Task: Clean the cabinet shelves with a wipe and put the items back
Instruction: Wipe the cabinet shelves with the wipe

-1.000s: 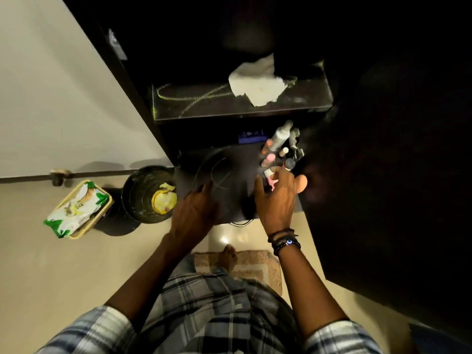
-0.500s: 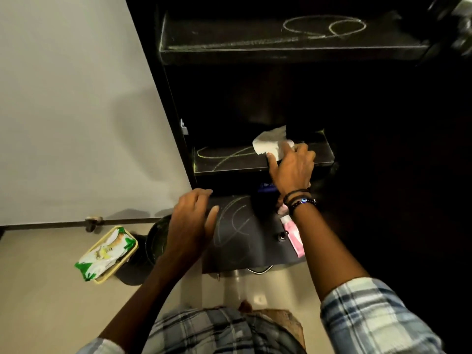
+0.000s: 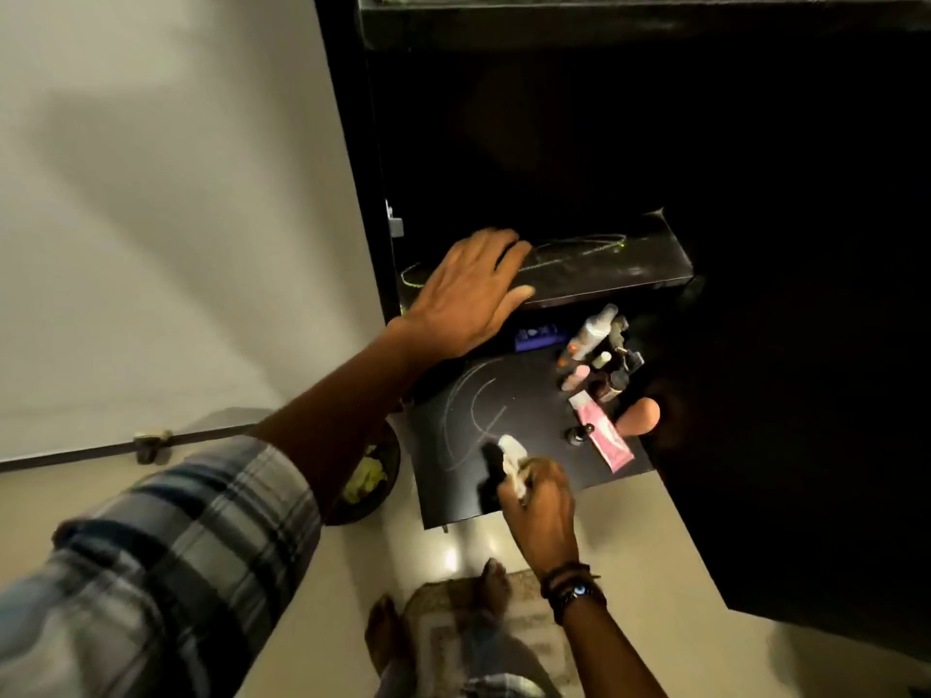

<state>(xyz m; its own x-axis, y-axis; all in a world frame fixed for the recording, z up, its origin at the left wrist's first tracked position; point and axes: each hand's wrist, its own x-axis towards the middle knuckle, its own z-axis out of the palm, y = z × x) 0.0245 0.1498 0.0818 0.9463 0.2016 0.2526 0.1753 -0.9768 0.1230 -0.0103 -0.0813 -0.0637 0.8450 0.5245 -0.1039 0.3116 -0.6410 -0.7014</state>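
Right hand grip around wipe, over lower shelf

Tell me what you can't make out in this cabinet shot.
Head view only:
- Cabinet interior: too dark to see.
- Top shelf: cut off by the frame's upper edge.
- Bottle labels: too small.
- Wipe: mostly covered by the right hand.
- Bin: behind the left arm.

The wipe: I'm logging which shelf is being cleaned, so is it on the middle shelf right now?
No, the wipe is bunched in the right hand at the lower shelf.
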